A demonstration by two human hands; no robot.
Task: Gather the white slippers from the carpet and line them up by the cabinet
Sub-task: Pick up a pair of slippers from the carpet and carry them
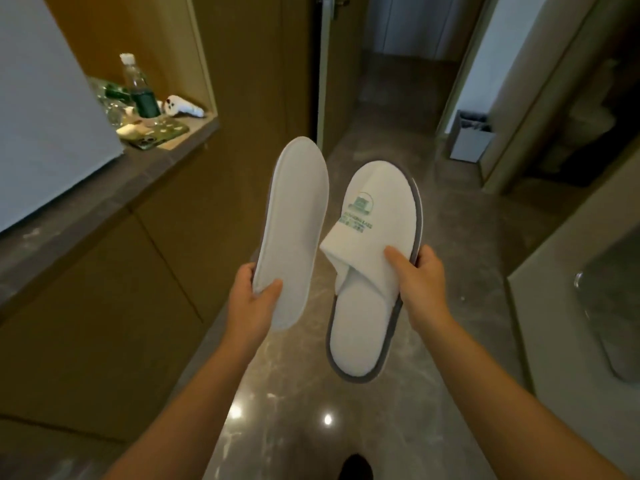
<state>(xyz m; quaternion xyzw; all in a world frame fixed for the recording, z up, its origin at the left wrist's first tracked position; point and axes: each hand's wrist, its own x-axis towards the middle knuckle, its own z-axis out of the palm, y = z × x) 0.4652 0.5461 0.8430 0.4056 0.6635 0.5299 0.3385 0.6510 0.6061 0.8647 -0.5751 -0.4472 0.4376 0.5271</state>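
Up and to the left of the left hand point(254, 299), a dark stone bench point(104, 188) runs along the wall. At its far end stands a clear plastic bottle point(140, 88) with a white cap and a green label. A phone point(159, 135) in a green patterned case lies flat just in front of it, and a small white object point(181, 107) rests beside the bottle; its kind is unclear. Glossy grey marble floor point(311, 427) spreads beneath both hands. Far beyond the right hand point(424, 278), up and to the right, a pale square bin point(471, 136) sits against the wall.
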